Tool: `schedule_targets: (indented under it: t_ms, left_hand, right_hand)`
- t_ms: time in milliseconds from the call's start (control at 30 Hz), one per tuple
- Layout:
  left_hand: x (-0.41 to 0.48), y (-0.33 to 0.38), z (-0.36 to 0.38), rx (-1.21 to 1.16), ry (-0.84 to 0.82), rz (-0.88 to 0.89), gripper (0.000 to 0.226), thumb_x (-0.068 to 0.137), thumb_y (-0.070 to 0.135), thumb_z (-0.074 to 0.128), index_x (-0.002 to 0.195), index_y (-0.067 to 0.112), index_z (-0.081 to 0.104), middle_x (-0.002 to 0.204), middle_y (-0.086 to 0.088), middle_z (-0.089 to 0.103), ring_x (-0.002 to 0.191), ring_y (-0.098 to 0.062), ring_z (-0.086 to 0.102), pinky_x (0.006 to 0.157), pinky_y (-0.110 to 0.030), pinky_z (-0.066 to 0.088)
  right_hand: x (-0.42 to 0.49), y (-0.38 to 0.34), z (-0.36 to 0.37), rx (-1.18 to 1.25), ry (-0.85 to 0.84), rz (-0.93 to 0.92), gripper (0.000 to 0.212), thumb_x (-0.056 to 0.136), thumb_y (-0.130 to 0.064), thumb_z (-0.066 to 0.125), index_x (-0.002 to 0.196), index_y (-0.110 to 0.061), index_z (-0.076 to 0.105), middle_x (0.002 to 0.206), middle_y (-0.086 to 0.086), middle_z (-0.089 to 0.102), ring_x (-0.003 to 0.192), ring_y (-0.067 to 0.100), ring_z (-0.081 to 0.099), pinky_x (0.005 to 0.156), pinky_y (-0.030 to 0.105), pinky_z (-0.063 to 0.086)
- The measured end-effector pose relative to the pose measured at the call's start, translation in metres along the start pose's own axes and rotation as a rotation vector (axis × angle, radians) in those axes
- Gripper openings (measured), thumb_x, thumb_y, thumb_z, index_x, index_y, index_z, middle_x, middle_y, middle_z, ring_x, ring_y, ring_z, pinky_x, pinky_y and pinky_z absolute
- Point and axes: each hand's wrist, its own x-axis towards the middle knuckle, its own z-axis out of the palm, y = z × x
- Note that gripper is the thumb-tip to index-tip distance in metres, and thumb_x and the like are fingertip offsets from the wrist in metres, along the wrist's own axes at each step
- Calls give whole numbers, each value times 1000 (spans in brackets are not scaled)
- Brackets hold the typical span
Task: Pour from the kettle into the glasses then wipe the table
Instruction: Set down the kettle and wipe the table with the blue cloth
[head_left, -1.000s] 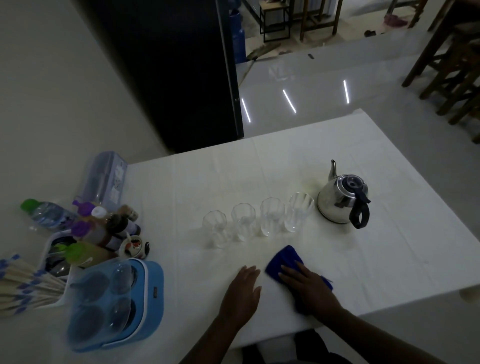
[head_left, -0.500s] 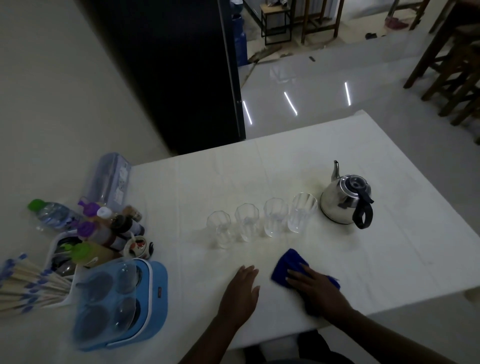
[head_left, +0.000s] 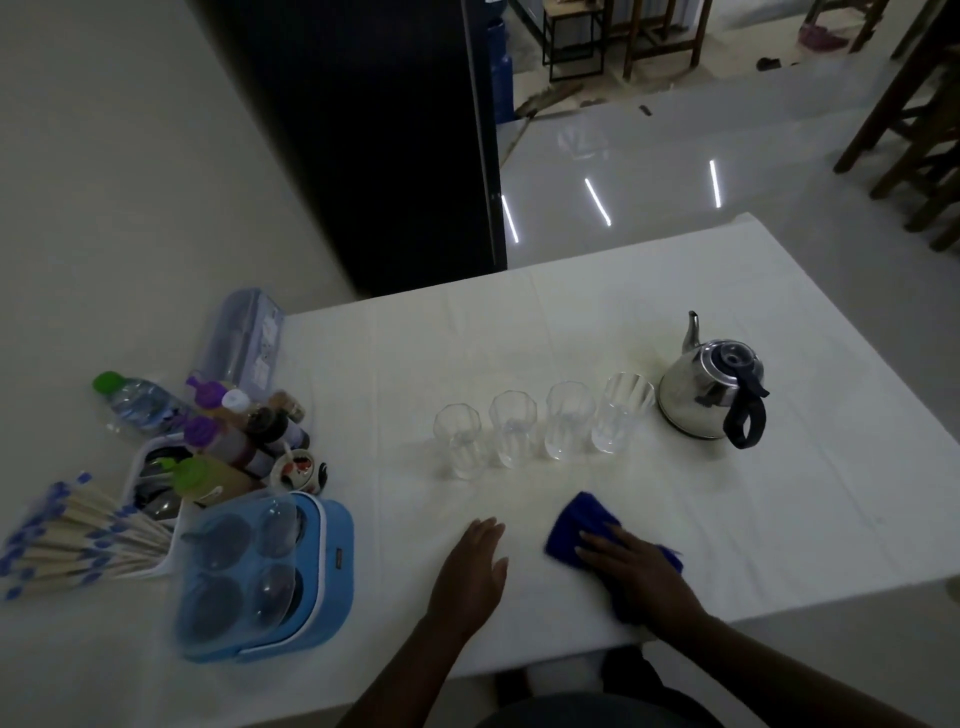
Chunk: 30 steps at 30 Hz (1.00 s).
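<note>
A steel kettle (head_left: 706, 395) with a black handle stands on the white table (head_left: 779, 509), spout pointing away from me. Left of it, several clear glasses (head_left: 540, 426) stand in a row, with some water visible at their bottoms. My right hand (head_left: 639, 571) lies flat on a blue cloth (head_left: 576, 525) near the table's front edge, pressing it down in front of the glasses. My left hand (head_left: 472, 577) rests palm down on the table beside it, fingers together and holding nothing.
At the left stand a blue egg cooker (head_left: 265, 577), a tray of sauce bottles (head_left: 234, 441), a water bottle (head_left: 137, 402), wrapped chopsticks (head_left: 72, 545) and a clear box (head_left: 241, 343). A dark fridge (head_left: 374, 135) stands behind the table. Wooden chairs (head_left: 919, 130) are at the far right.
My right hand has slid the blue cloth a little along the table front. My left hand and the kettle stay where they were.
</note>
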Motion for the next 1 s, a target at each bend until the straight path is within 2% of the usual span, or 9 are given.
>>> schedule_targets:
  t_ms: [100, 200, 400, 467, 533, 733, 833, 933, 1000]
  left_hand:
    - [-9, -17, -5, 13, 59, -9, 47, 90, 18, 60, 134, 10, 47, 140, -10, 49, 132, -26, 42, 108, -32, 27]
    - [-11, -25, -15, -9, 87, -46, 47, 91, 18, 59, 136, 12, 45, 143, -8, 45, 135, -23, 36, 110, -29, 25]
    - [-20, -30, -25, -29, 69, -42, 46, 95, 23, 53, 139, 15, 40, 147, -5, 39, 139, -18, 29, 113, -28, 24]
    - [-27, -36, -27, -39, 73, -38, 46, 95, 23, 53, 138, 15, 41, 147, -5, 39, 138, -18, 30, 112, -26, 21]
    - [-34, -45, -30, -43, 95, -39, 45, 94, 21, 55, 137, 14, 43, 146, -7, 42, 137, -20, 32, 111, -26, 22]
    - [-44, -70, -39, -38, 100, -53, 46, 93, 21, 55, 137, 15, 43, 145, -7, 42, 137, -19, 33, 111, -29, 26]
    - [-45, -77, -42, -38, 90, -62, 46, 94, 21, 54, 138, 15, 41, 146, -6, 41, 137, -19, 32, 110, -23, 20]
    - [-45, -80, -44, -66, 92, -77, 46, 94, 21, 53, 138, 16, 41, 147, -5, 40, 138, -17, 30, 110, -23, 19]
    - [-47, -82, -44, -84, 91, -85, 46, 94, 22, 53, 138, 17, 41, 147, -4, 40, 138, -16, 29, 111, -25, 21]
  right_hand:
    - [19, -4, 1, 109, 76, 251, 53, 83, -5, 60, 131, -24, 48, 141, -4, 44, 135, 23, 30, 110, 45, 31]
    - [51, -34, 9, 119, 113, 420, 58, 79, 5, 59, 130, -23, 50, 141, -2, 47, 135, 32, 33, 108, 47, 32]
    - [26, -43, 26, 0, -85, -72, 66, 70, -15, 72, 129, -33, 48, 136, -10, 50, 127, 19, 45, 108, 33, 33]
    - [19, -32, 18, -1, -94, -41, 73, 66, -14, 75, 130, -33, 46, 137, -9, 51, 127, 17, 44, 108, 32, 32]
    - [27, -32, 16, 54, -61, 78, 72, 68, -6, 74, 130, -29, 48, 140, -6, 47, 131, 21, 39, 108, 41, 36]
    - [91, -79, 47, 66, 34, 365, 62, 79, 3, 58, 133, -25, 46, 145, -5, 40, 137, 28, 32, 111, 48, 32]
    - [94, -102, 54, 18, -26, 238, 65, 77, 0, 63, 134, -24, 44, 145, -4, 41, 137, 27, 30, 113, 46, 31]
    - [70, -97, 47, -31, -95, -17, 71, 66, -9, 78, 129, -24, 51, 137, -4, 52, 126, 27, 46, 102, 44, 40]
    - [62, -84, 38, -22, -115, -21, 69, 67, -11, 76, 130, -27, 50, 137, -7, 50, 127, 27, 44, 100, 41, 40]
